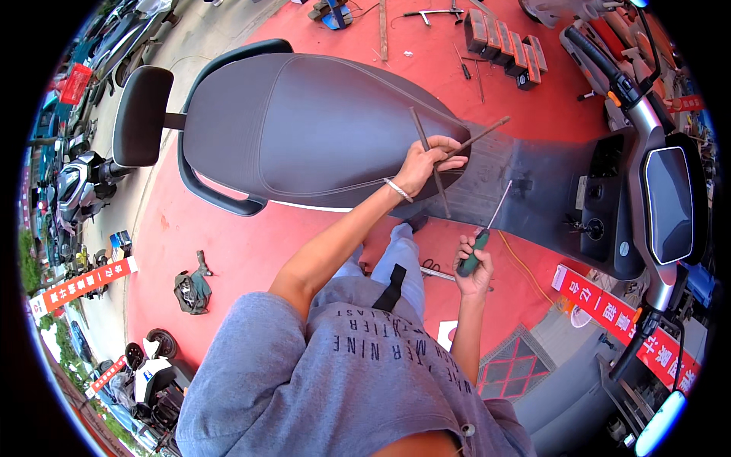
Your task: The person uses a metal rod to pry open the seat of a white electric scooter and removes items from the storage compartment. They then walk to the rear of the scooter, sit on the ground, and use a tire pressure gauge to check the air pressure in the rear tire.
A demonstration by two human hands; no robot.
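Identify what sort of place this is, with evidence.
Probably a scooter repair shop or its forecourt: a scooter stands on the red floor, a green-handled screwdriver is in use or at hand, and other two-wheelers are parked at left.

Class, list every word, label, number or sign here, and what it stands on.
Wording left uncopied; places only:
Shirt: dark capital letters, upside down.
Red banner at left: white characters.
Red banner at right: white characters.
Smaller red banner, lower left: too small.
Boxes: print too small.
Scooter: badge too small to read.
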